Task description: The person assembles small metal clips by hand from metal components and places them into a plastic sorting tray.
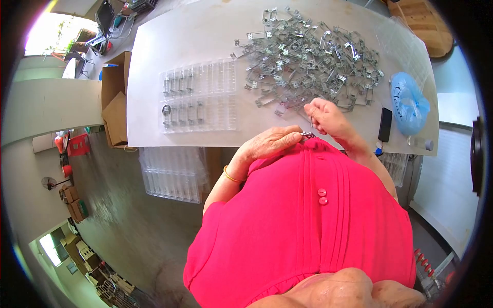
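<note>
My left hand (277, 142) is closed at the table's front edge, against the pink shirt. A small shiny metal part (307, 135) sticks out from its fingertips. Just to the right, my right hand (328, 117) pinches a thin metal piece (311, 122) that points down toward that part. Beyond both hands spreads a large heap of metal wire brackets (313, 61). On the left of the table lie two clear plastic trays (221, 113), with several brackets (179, 82) standing in rows in their left slots.
A dark phone (385, 124) and a tied blue plastic bag (408, 102) lie on the table (154, 41) at the right. More clear trays (174, 174) are stacked below the front edge. A cardboard box (117, 102) stands against the left side.
</note>
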`<state>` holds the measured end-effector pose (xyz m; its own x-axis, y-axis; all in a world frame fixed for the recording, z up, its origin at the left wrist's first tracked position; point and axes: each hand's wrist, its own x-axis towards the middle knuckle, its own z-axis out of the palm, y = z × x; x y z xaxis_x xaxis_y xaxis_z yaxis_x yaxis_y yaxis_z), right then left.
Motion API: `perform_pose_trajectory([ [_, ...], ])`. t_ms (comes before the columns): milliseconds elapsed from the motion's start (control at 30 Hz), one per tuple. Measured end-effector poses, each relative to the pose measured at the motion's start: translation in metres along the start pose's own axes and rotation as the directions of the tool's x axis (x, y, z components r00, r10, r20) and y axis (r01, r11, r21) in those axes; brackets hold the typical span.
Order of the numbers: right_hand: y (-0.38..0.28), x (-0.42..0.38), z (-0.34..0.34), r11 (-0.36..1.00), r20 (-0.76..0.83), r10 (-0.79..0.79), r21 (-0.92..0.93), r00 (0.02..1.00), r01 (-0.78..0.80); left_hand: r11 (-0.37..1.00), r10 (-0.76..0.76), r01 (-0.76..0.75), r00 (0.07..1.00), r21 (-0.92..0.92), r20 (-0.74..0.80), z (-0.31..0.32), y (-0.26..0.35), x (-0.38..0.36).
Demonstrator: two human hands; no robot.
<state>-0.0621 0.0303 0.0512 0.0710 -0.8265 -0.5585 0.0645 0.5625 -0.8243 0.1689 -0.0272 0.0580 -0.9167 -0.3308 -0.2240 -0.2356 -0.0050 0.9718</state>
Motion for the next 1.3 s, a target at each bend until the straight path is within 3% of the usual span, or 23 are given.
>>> perform_pose_trajectory([
  [33, -0.002, 0.000, 0.001, 0.993, -0.038, 0.009, 0.119, 0.999, -0.004, 0.999, 0.014, -0.014, 1.000, -0.041, -0.014, -0.001, -0.006, -0.001],
  [67, -0.005, -0.001, 0.005, 0.993, -0.041, 0.005, 0.119, 0.999, 0.000, 0.999, 0.016, -0.017, 1.000, -0.038, -0.012, -0.004, -0.009, -0.002],
  [133, -0.014, -0.010, 0.017, 0.942, -0.223, -0.211, 0.214, 0.952, 0.259, 0.925, -0.103, 0.053, 0.988, -0.376, -0.112, -0.007, -0.015, -0.004],
  [333, -0.019, -0.021, 0.046, 0.887, -0.210, -0.396, 0.162, 0.894, 0.432, 0.836, -0.138, 0.045, 0.982, -0.547, -0.129, -0.015, -0.012, -0.003],
  [400, -0.012, -0.019, 0.050, 0.801, -0.240, -0.598, -0.194, 0.765, 0.566, 0.813, -0.123, 0.028, 0.985, -0.581, -0.124, -0.014, -0.016, -0.002],
  [567, -0.008, -0.022, 0.048, 0.746, -0.217, -0.655, -0.341, 0.724, 0.572, 0.873, -0.094, 0.010, 0.984, -0.488, -0.149, -0.014, -0.014, 0.002],
  [633, -0.003, -0.019, 0.045, 0.773, -0.208, -0.578, -0.450, 0.789, 0.447, 0.895, -0.080, -0.002, 0.983, -0.447, -0.166, -0.008, -0.011, 0.004],
  [700, -0.011, -0.024, 0.045, 0.766, -0.206, -0.568, -0.486, 0.796, 0.421, 0.962, -0.050, -0.011, 0.975, -0.273, -0.217, -0.002, -0.008, 0.008],
  [767, -0.014, -0.026, 0.041, 0.758, -0.203, -0.557, -0.521, 0.805, 0.393, 0.973, -0.043, -0.015, 0.968, -0.229, -0.247, 0.003, -0.013, 0.012],
  [833, -0.011, -0.025, 0.035, 0.703, -0.161, -0.500, -0.649, 0.851, 0.290, 0.983, -0.035, -0.017, 0.959, -0.184, -0.280, 0.007, -0.020, 0.016],
  [933, -0.013, -0.031, 0.029, 0.653, -0.130, -0.494, -0.708, 0.860, 0.268, 0.998, -0.063, 0.057, 0.947, -0.026, -0.314, 0.011, -0.024, 0.022],
  [1000, -0.003, -0.029, 0.019, 0.610, -0.099, -0.515, -0.740, 0.851, 0.283, 0.992, -0.050, 0.100, 0.882, 0.082, -0.469, 0.013, -0.025, 0.026],
  [1033, -0.001, -0.028, 0.013, 0.565, -0.070, -0.537, -0.770, 0.841, 0.296, 0.992, -0.050, 0.099, 0.881, 0.081, -0.471, 0.012, -0.028, 0.029],
  [1067, -0.002, -0.029, 0.008, 0.562, -0.068, -0.537, -0.772, 0.841, 0.297, 0.984, -0.043, -0.039, 0.896, -0.175, -0.443, 0.008, -0.033, 0.032],
  [1100, -0.006, -0.030, 0.003, 0.723, -0.117, -0.402, -0.649, 0.908, 0.236, 0.892, -0.027, -0.166, 0.908, -0.420, -0.418, 0.007, -0.030, 0.034],
  [1133, -0.008, -0.030, -0.001, 0.851, -0.139, -0.252, -0.504, 0.958, 0.151, 0.891, -0.027, -0.170, 0.906, -0.421, -0.423, 0.009, -0.025, 0.036],
  [1167, -0.005, -0.027, -0.006, 0.849, -0.134, -0.252, -0.506, 0.958, 0.152, 0.815, -0.020, -0.249, 0.890, -0.524, -0.455, 0.013, -0.018, 0.038],
  [1200, -0.001, -0.022, -0.011, 0.941, -0.129, -0.212, -0.295, 0.969, 0.167, 0.720, -0.018, -0.327, 0.874, -0.613, -0.486, 0.016, -0.012, 0.042],
  [1233, 0.001, -0.020, -0.015, 0.984, -0.116, -0.174, -0.068, 0.978, 0.167, 0.658, 0.096, -0.415, 0.874, -0.629, -0.477, 0.016, -0.020, 0.048],
  [1300, -0.004, -0.022, -0.021, 0.987, -0.058, -0.162, 0.012, 0.985, 0.163, 0.638, 0.113, -0.432, 0.871, -0.637, -0.477, 0.019, -0.025, 0.054],
])
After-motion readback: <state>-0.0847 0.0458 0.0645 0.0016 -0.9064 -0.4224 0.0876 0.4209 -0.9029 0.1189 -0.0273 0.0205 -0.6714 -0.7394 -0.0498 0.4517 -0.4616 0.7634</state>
